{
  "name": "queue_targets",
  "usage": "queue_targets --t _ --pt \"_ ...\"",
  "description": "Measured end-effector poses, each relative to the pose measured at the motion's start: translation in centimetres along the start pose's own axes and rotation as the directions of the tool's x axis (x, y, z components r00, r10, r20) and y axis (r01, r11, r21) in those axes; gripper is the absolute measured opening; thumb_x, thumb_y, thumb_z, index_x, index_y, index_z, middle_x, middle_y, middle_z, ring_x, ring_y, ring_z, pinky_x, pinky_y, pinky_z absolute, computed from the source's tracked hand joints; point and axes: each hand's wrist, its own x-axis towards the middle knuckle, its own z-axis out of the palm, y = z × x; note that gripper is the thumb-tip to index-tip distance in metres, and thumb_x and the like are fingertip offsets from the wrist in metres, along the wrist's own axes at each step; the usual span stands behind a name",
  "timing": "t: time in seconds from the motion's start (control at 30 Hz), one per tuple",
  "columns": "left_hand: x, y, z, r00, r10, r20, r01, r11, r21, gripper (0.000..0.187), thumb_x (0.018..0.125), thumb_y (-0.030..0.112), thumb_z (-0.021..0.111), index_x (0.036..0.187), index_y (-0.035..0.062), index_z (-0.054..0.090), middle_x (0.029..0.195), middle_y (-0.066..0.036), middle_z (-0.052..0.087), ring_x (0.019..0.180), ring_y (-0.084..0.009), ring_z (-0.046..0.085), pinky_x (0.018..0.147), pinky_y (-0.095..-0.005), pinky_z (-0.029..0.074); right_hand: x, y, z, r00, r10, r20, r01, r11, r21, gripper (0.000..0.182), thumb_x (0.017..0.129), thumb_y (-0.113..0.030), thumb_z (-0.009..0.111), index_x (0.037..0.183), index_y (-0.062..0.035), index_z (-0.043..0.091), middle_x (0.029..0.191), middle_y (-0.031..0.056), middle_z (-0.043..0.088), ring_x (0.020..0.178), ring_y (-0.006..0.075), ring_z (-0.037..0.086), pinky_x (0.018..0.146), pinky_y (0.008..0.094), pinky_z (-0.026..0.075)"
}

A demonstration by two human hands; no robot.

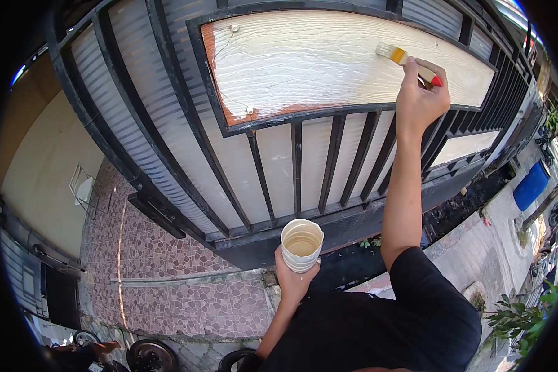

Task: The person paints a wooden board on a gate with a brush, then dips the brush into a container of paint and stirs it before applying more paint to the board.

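My right hand (420, 96) is closed round the handle of a paintbrush (398, 54), whose red handle end sticks out beside the fingers. The pale bristles touch or hover just over a wood-grained panel (304, 59) framed in the black gate. Cream-white paint covers most of that panel, while reddish-brown shows along its left end and lower left edge. Lower down, my left hand (296, 276) grips a white ridged cup (302, 245) from below. A thin layer of pale liquid lies inside the cup, which is held upright with its opening towards me.
Black metal bars (297, 167) run below and around the panel, with translucent sheeting behind. A second pale panel (465, 147) sits farther right. Dark ditch (347, 266) lies below the gate. Patterned tiles (180, 304), motorcycle wheels (152, 356) and a blue barrel (531, 186) are also around.
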Motion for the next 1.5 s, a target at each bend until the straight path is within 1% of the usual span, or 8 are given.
queue_targets --t 0.13,0.27,0.43,0.57,0.8,1.13,1.3,1.5 --pt "-0.2 0.2 0.6 1.000 0.007 0.003 -0.007 1.000 0.016 0.091 0.074 0.013 0.098 0.149 -0.0005 0.048 0.138 -0.017 0.066 0.129 -0.0307 0.067 0.112 -0.0437 0.050 -0.9 -0.1 2.0 0.935 -0.353 0.025 0.352 0.923 -0.152 0.010 0.091 0.006 0.078 0.098 0.0001 0.076 0.088 0.0142 0.078 0.072 0.0246 0.077 0.064 0.0333 0.061" --pt "-0.4 0.9 1.4 1.000 -0.004 0.020 0.004 1.000 0.005 0.090 0.075 0.014 0.098 0.148 -0.0005 0.048 0.137 -0.018 0.067 0.128 -0.0303 0.068 0.111 -0.0434 0.051 -7.8 -7.1 7.3 0.829 -0.496 0.258 0.473 0.868 0.148 0.017 0.084 0.008 0.077 0.097 -0.0016 0.070 0.086 0.0144 0.066 0.069 0.0336 0.067 0.064 0.0413 0.056" --pt "-0.5 0.3 2.2 0.999 0.028 0.038 -0.027 0.999 -0.027 0.089 0.076 0.014 0.098 0.148 -0.0005 0.047 0.137 -0.017 0.067 0.128 -0.0292 0.068 0.111 -0.0428 0.051 -9.7 -10.7 8.0 0.858 -0.359 0.369 0.151 0.861 0.486 0.015 0.088 0.004 0.082 0.100 -0.0017 0.077 0.094 0.0136 0.078 0.078 0.0251 0.077 0.065 0.0323 0.058" --pt "-0.8 1.0 2.1 0.999 0.021 0.028 -0.021 1.000 0.007 0.089 0.077 0.013 0.097 0.148 -0.0006 0.046 0.136 -0.017 0.067 0.128 -0.0291 0.068 0.111 -0.0427 0.051 -4.4 -4.8 4.7 0.937 -0.008 0.350 -0.122 0.929 0.348 0.004 0.097 0.001 0.078 0.100 0.0037 0.076 0.091 0.0122 0.080 0.083 0.0151 0.078 0.077 0.0288 0.065" --pt "-1.1 0.6 1.9 0.999 0.026 0.023 -0.026 0.999 -0.031 0.087 0.078 0.013 0.097 0.146 -0.0003 0.046 0.135 -0.017 0.067 0.127 -0.0282 0.068 0.110 -0.0419 0.052 0.5 -0.6 2.3 0.953 -0.301 0.011 0.301 0.947 -0.117 0.010 0.088 0.006 0.078 0.095 -0.0007 0.075 0.084 0.0130 0.073 0.070 0.0278 0.073 0.066 0.0331 0.060" --pt "-1.2 0.7 2.0 0.999 0.032 -0.009 -0.032 0.999 -0.041 0.085 0.079 0.013 0.097 0.145 -0.0006 0.045 0.134 -0.017 0.067 0.126 -0.0270 0.068 0.110 -0.0411 0.052 -9.1 -11.7 8.9 0.875 -0.367 0.317 0.178 0.851 0.495 0.014 0.086 0.006 0.079 0.096 -0.0029 0.075 0.085 0.0117 0.072 0.068 0.0248 0.070 0.060 0.0324 0.051" --pt "-1.5 1.3 1.8 0.999 0.023 -0.032 -0.025 0.999 -0.047 0.085 0.079 0.013 0.097 0.145 -0.0008 0.045 0.134 -0.017 0.066 0.126 -0.0268 0.068 0.110 -0.0409 0.052 -5.0 -3.7 4.0 0.941 0.049 0.335 -0.183 0.906 0.382 0.002 0.097 0.004 0.077 0.099 0.0035 0.077 0.095 0.0122 0.080 0.086 0.0153 0.078 0.078 0.0284 0.064" --pt "-1.5 0.7 2.1 0.998 0.033 -0.052 -0.034 0.999 -0.031 0.083 0.079 0.011 0.097 0.143 -0.0008 0.045 0.134 -0.017 0.066 0.125 -0.0265 0.068 0.109 -0.0410 0.052 -2.0 3.1 -3.2 1.000 -0.020 -0.014 0.018 0.984 -0.177 0.012 0.093 0.007 0.078 0.104 0.0034 0.076 0.093 0.0136 0.079 0.077 0.0199 0.077 0.070 0.0311 0.062"
